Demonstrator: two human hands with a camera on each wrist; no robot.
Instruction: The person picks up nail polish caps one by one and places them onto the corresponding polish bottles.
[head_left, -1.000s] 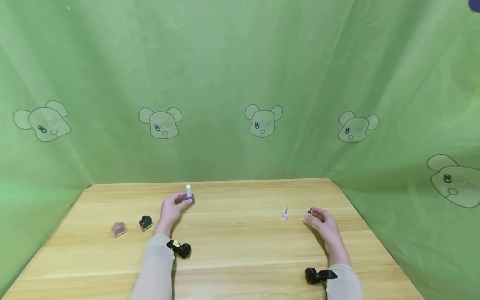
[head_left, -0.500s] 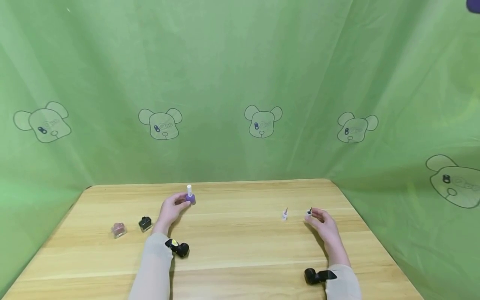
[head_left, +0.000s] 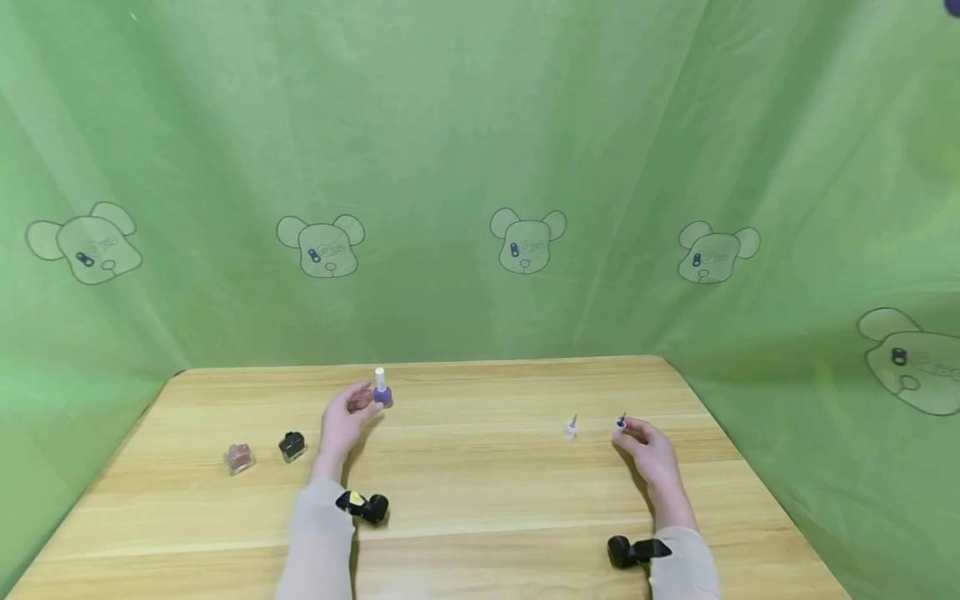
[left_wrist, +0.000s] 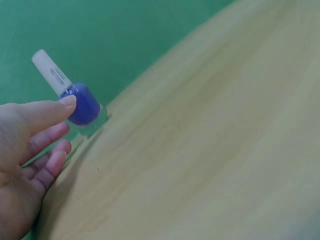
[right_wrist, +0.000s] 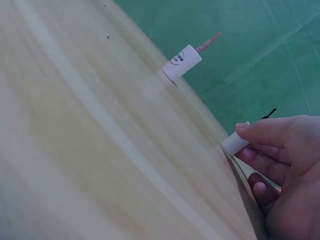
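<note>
A purple nail polish bottle [head_left: 382, 395] with a white cap stands upright near the table's back edge. My left hand [head_left: 346, 421] is at its left side; in the left wrist view the thumb [left_wrist: 47, 111] lies across the bottle and the visible fingers are apart from the glass. On the right, my right hand [head_left: 652, 454] pinches a white nail polish cap [right_wrist: 236, 143] between thumb and fingers, its black brush pointing up. Left of that hand, another white cap [right_wrist: 182, 63] stands on its end with a pink brush upward.
Two capless nail polish bottles, one pink [head_left: 239, 457] and one black [head_left: 292, 446], sit on the left of the wooden table [head_left: 480, 483]. A green curtain [head_left: 427, 150] hangs behind and at the sides.
My left hand's fingers have drawn slightly away from the purple bottle, which stands a touch further right. The right hand and its cap have hardly moved.
</note>
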